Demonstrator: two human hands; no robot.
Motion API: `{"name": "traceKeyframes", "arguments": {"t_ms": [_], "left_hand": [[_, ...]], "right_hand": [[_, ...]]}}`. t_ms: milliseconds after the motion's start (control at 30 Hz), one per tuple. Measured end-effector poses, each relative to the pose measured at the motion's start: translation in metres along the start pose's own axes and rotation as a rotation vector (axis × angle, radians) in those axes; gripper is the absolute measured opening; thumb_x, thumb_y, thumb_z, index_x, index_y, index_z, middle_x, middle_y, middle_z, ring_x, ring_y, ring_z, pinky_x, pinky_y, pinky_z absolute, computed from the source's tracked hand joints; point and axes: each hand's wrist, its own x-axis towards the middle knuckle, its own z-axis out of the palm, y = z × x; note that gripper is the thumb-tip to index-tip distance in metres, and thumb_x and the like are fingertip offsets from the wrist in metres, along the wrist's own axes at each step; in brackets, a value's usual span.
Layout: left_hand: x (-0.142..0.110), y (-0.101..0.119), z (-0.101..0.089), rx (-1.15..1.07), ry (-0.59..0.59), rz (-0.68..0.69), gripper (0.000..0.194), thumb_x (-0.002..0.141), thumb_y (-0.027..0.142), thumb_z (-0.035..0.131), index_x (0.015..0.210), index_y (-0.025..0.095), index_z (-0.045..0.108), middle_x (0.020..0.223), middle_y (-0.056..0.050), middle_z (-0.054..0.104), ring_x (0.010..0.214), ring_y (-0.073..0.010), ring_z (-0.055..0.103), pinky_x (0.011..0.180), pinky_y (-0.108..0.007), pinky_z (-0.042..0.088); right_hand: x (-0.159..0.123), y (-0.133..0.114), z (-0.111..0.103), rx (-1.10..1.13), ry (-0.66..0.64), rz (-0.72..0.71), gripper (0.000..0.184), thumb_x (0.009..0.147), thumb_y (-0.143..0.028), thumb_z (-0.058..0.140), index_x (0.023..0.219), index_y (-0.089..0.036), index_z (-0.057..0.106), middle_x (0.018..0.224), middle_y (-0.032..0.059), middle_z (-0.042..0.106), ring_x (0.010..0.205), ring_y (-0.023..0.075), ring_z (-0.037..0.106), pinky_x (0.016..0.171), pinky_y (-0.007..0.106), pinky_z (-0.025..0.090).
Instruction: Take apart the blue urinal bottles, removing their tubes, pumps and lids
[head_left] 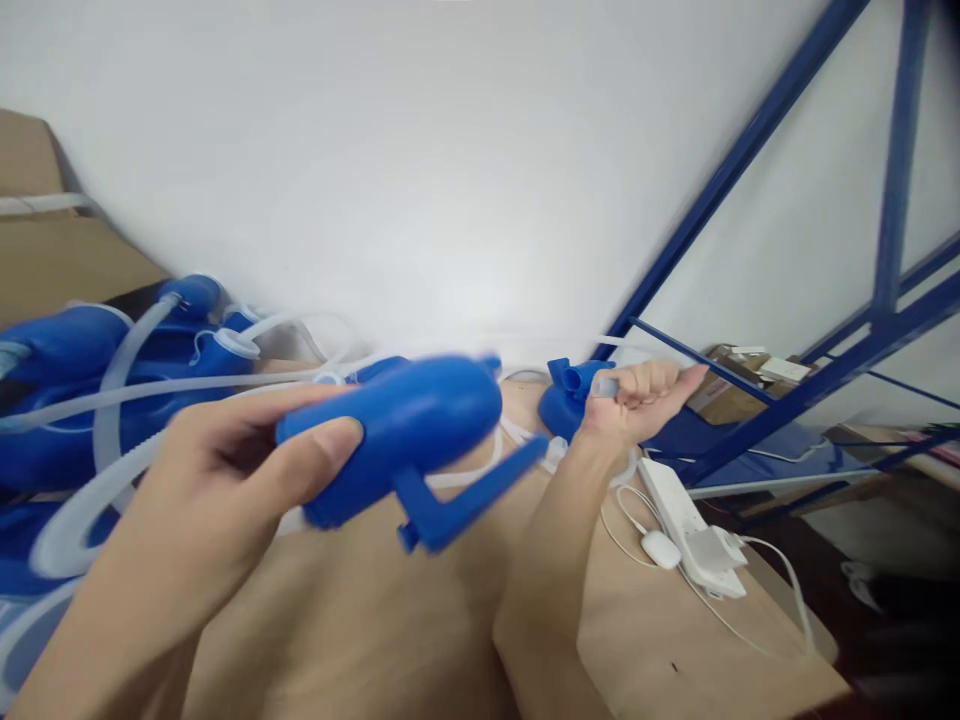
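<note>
The left hand (247,470) pinches a smooth, rounded blue plastic bottle (409,420) with an angular L-shaped handle (487,493) above the light-brown surface (360,630). The right hand (637,398), partly curled, is near a hollow-spouted blue plastic piece (556,402); whether that hand grips anything, I cannot tell.

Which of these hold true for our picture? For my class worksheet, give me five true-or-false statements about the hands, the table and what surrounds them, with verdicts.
1. The left hand grips a rounded blue part with an angled arm. True.
2. The power strip is black. False: it is white.
3. Pale hoses run among the blue containers on the left. True.
4. The right hand lies flat with its fingers spread. False: its fingers are curled.
5. The metal shelf frame stands on the left of the picture. False: it stands on the right.
</note>
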Motion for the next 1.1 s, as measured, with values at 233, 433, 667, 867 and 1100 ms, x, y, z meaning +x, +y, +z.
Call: {"name": "traceKeyframes", "arguments": {"t_ms": [233,433,667,867,1100], "left_hand": [[0.043,-0.023,0.014,0.712,0.417,0.079,0.054,0.085,0.065,0.070,0.125,0.029,0.073,0.099,-0.003,0.075,0.100,-0.0337,0.073,0.093,-0.048,0.056],[0.080,-0.066,0.030,0.745,0.370,-0.001,0.057,0.095,0.050,0.063,0.144,0.021,0.063,0.132,-0.020,0.067,0.120,-0.0481,0.067,0.101,-0.064,0.053],[0.109,-0.084,0.036,0.580,0.364,0.172,0.053,0.096,0.026,0.061,0.149,0.022,0.062,0.154,-0.020,0.052,0.139,-0.0439,0.058,0.113,-0.058,0.054],[0.116,-0.097,0.035,0.696,0.242,0.165,0.054,0.098,0.027,0.053,0.151,0.027,0.060,0.165,-0.012,0.049,0.148,-0.0397,0.052,0.122,-0.057,0.045],[0.123,-0.108,0.023,0.571,0.183,0.072,0.059,0.098,0.036,0.048,0.155,0.024,0.059,0.160,-0.014,0.056,0.143,-0.0414,0.057,0.117,-0.061,0.048]], "right_hand": [[0.058,-0.104,-0.044,-2.827,0.301,-0.521,0.039,0.096,-0.045,0.068,0.070,-0.022,0.050,0.055,-0.0113,0.041,0.038,0.0045,0.038,0.036,0.015,0.033],[0.072,-0.215,-0.055,-3.330,0.687,-0.467,0.025,0.090,-0.025,0.061,0.113,-0.020,0.067,0.102,0.0034,0.068,0.069,0.0125,0.069,0.053,0.021,0.052],[0.063,-0.246,-0.065,-3.677,0.678,-0.021,0.063,0.082,-0.015,0.064,0.143,-0.028,0.065,0.147,0.0064,0.059,0.133,0.0267,0.062,0.118,0.043,0.051],[0.062,-0.241,-0.061,-3.780,0.625,0.291,0.048,0.081,-0.010,0.055,0.122,-0.024,0.074,0.151,0.0057,0.055,0.134,0.0296,0.062,0.128,0.048,0.039],[0.053,-0.237,-0.034,-3.548,0.686,0.154,0.051,0.088,-0.017,0.052,0.138,-0.026,0.046,0.124,0.0009,0.069,0.067,0.0112,0.069,0.065,0.027,0.060]]}}
